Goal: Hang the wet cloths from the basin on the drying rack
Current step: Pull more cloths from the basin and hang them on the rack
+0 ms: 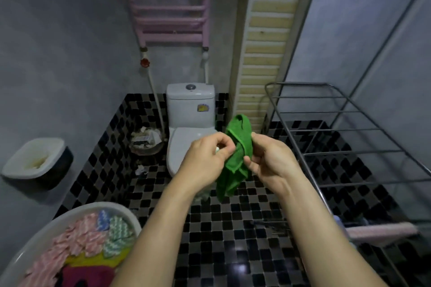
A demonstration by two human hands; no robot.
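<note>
Head view shows my left hand (205, 158) and right hand (268, 158) pinching the bunched green cloth (238, 154); I'd find its corners, spread it flat, then drape it over a drying rack (338, 130) bar.

Crumpled green cloth (238, 154) between hands (235, 158)

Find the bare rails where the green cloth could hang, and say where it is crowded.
Every rail of the drying rack at right is bare, from the far end near the slatted panel to the near end. The basin at lower left is crowded with cloths. Both hands, left hand and right hand, grip the green cloth.
</note>
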